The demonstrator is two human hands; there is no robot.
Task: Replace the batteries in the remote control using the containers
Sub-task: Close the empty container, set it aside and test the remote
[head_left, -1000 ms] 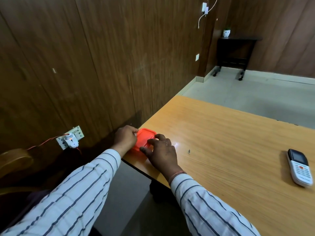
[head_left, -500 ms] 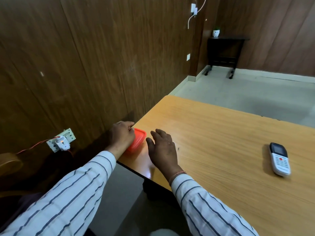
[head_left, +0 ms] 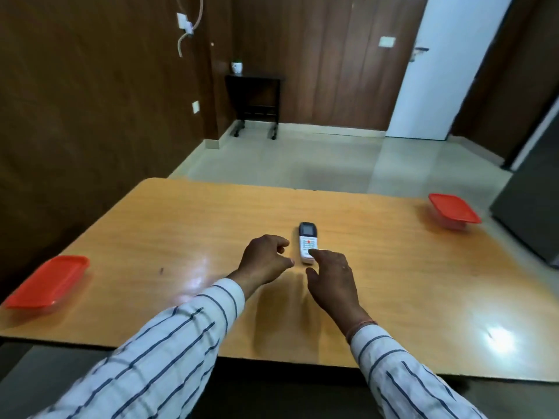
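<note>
The white remote control [head_left: 308, 241] lay flat near the middle of the wooden table [head_left: 181, 219]. Its long side ran straight away from the person. The dark screen end pointed to the far side and the button end pointed back at the person. The marks on its buttons were too small to read.

The left hand [head_left: 263, 261] was just beside the remote on its left. Its fingers were loosely bent and it held nothing. The right hand [head_left: 332, 281] was stretched out, not gripping, with its pointing finger over the near end of the remote. I could not tell if it touched.

One box with a red lid [head_left: 48, 281] sat at the near left corner. Another red-lidded box [head_left: 453, 211] sat at the far right corner, well apart from the remote.
</note>
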